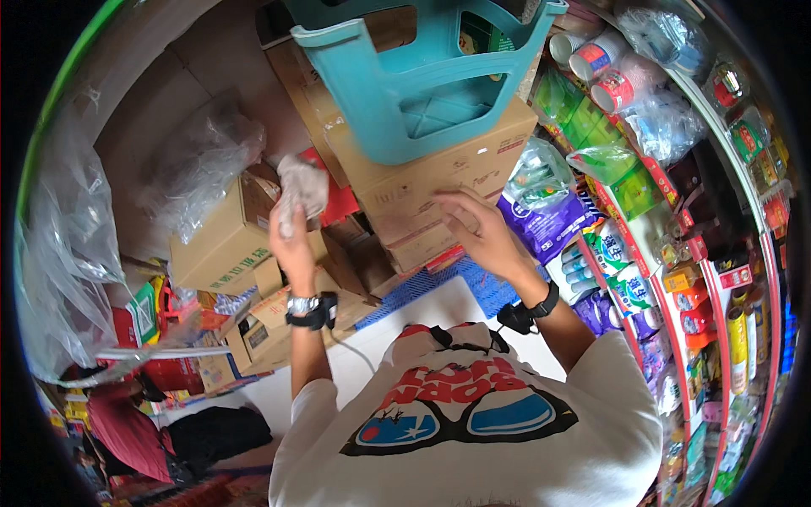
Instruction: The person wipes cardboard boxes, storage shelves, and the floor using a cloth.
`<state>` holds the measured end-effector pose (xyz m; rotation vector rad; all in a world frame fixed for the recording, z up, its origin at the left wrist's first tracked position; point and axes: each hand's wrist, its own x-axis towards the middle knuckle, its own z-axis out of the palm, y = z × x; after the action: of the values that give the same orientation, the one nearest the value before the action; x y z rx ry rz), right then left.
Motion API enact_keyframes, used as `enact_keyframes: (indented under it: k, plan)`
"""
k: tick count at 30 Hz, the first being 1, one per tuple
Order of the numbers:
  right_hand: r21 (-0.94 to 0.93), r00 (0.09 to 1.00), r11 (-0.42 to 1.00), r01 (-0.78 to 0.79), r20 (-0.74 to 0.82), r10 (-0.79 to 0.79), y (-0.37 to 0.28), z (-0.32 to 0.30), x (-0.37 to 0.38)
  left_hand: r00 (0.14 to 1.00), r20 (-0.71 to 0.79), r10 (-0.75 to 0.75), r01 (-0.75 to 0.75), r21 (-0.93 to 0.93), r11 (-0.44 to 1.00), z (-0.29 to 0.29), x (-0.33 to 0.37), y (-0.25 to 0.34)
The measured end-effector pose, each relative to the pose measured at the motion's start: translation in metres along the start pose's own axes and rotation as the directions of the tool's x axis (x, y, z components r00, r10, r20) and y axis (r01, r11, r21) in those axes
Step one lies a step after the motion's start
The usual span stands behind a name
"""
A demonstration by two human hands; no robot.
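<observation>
A crumpled greyish-white cloth [302, 184] is gripped in my left hand [291, 249], its fingers closed on it and the cloth sticking up past them. My right hand [488, 238] is open and holds nothing, with its fingers stretched out in front of a large brown cardboard box [397, 198]. Whether the fingertips touch the box I cannot tell. On top of that box rests a turquoise plastic stool [372, 127]. Beside my left hand is another cardboard box [221, 232], and an opened carton [266, 325] lies below it.
Shelves with red edges [655, 296] run along the right, packed with goods. A purple package [549, 226] stands close to my right hand. Clear plastic sheeting [72, 253] hangs at the left. A person in a red top [127, 427] is at the lower left.
</observation>
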<state>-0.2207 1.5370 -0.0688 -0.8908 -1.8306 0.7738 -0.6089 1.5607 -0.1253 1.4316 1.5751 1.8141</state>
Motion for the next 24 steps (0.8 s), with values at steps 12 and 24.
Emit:
enact_keyframes:
  k: [12,24]
  plan:
    - [-0.213,0.912,0.905,0.369,-0.103,-0.396,-0.014,0.134,0.082,0.884,0.425,0.195,-0.183,-0.068,0.981,0.067,0.108,0.014]
    - [-0.262,0.952,0.923,0.283,-0.041,-0.303,-0.012,0.166,0.085,0.857,0.497,0.135,-0.232,0.14,0.963,0.093,0.338,-0.088]
